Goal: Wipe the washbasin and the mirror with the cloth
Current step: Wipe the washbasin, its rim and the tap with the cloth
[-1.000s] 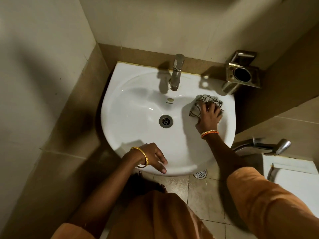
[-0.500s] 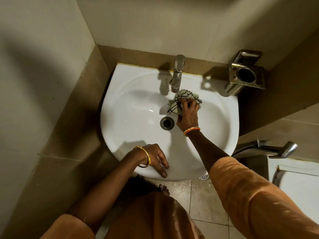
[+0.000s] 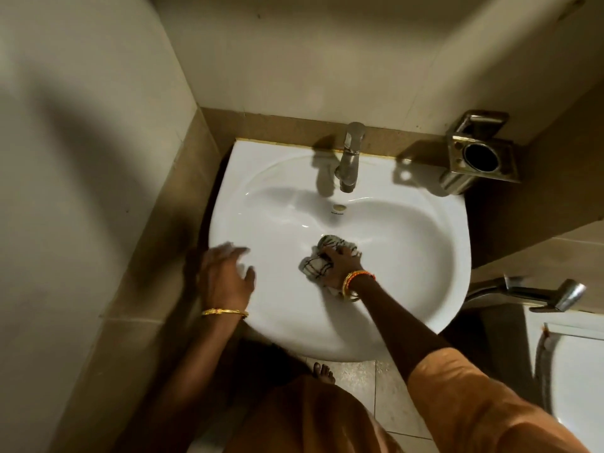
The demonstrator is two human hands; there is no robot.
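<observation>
Down in the bowl of the white washbasin (image 3: 408, 230), the right hand (image 3: 340, 261) presses a bunched checked cloth (image 3: 318, 261) against the porcelain, fingers clenched on it, below the steel tap (image 3: 349, 158). At the basin's left rim, the left hand (image 3: 225, 273) rests spread and blurred, grasping nothing.

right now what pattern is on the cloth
Pale cloth with dark crossing lines, a check; head view shows it.

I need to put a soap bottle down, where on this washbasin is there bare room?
Bare: the white ceramic washbasin ledge either side of the steel tap. Crowded: bowl centre, where the right hand presses the checked cloth, and the left rim under the left hand.
</observation>
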